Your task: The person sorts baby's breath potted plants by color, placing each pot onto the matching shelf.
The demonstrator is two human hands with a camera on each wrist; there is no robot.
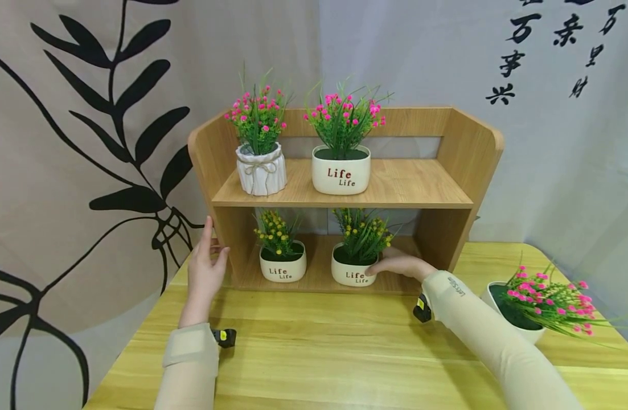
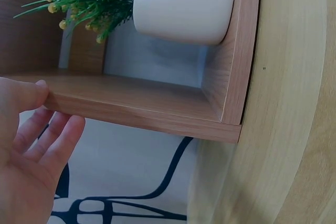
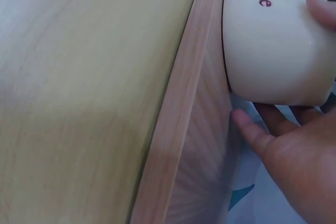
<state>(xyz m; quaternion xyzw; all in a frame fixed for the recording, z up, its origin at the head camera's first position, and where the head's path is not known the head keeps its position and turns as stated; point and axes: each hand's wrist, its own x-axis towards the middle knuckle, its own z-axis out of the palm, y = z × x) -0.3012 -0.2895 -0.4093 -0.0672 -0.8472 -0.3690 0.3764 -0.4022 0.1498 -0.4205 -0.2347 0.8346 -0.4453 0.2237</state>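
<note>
My right hand grips a cream "Life" flowerpot with yellow flowers on the lower level of a wooden desk shelf. Its thumb lies on the pot's front in the right wrist view, and the other fingers reach round the side, partly hidden. At the shelf's left side panel, my left hand pinches the front edge, thumb on the inner side and fingers outside in the left wrist view. Left of the gripped pot stands a similar cream flowerpot with yellow flowers.
On the upper level stand a white wrapped pot and a cream pot, both with pink flowers. Another pink-flowered pot stands on the wooden table, beside my right forearm. A printed curtain hangs behind.
</note>
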